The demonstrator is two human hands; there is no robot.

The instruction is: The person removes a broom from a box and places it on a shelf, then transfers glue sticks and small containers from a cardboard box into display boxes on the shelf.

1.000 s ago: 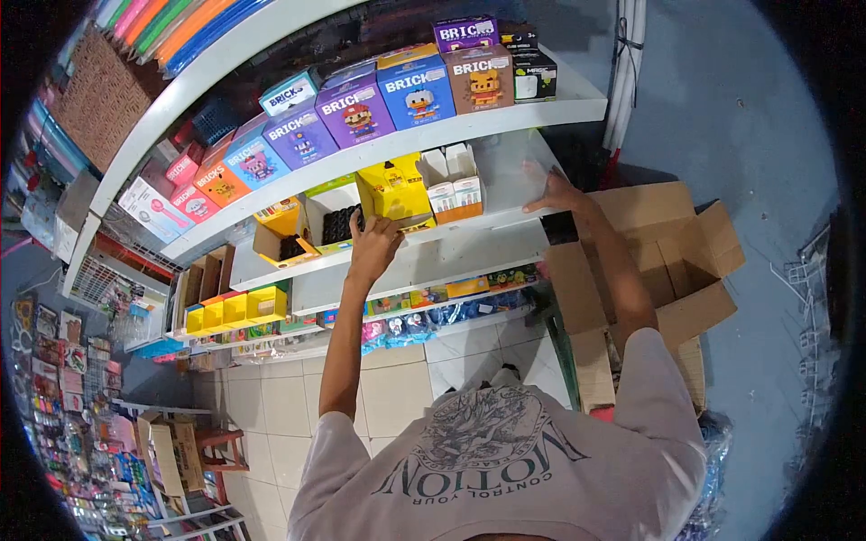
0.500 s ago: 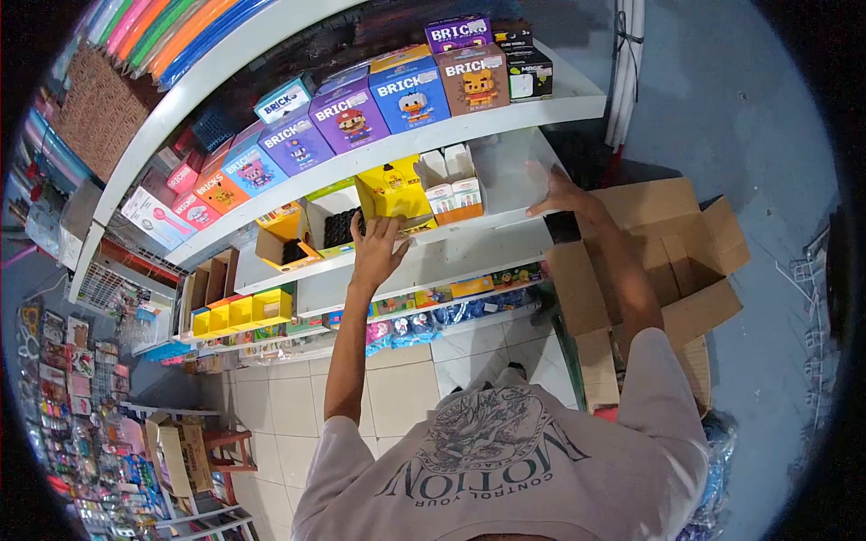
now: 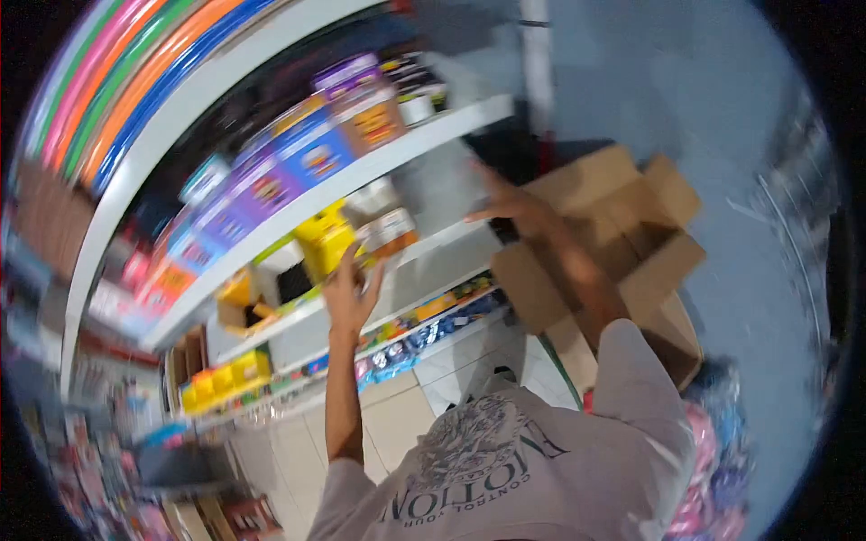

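Observation:
My left hand (image 3: 350, 293) is raised in front of the middle shelf, its thumb and fingers apart, with nothing visible in it. Right behind its fingertips is an opened yellow display box (image 3: 327, 236); blur hides whether they touch. Beside that box, to the right, stands a white and orange carton (image 3: 390, 231) with small packs in it. To the left is an open box with dark contents (image 3: 293, 281). My right hand (image 3: 505, 200) reaches to the right end of the same shelf (image 3: 437, 239), fingers spread and holding nothing that I can see.
Brick-set boxes (image 3: 271, 185) line the shelf above. An open cardboard box (image 3: 622, 230) stands under my right forearm. Lower down are yellow trays (image 3: 225, 383) and bagged goods (image 3: 415, 343). Plastic-wrapped items (image 3: 722, 460) lie on the floor at the right.
The view has swung and blurred, so the shelves appear farther left and more tilted. My left hand's thumb and fingers are spread wider at the yellow box. My right hand stays at the shelf end.

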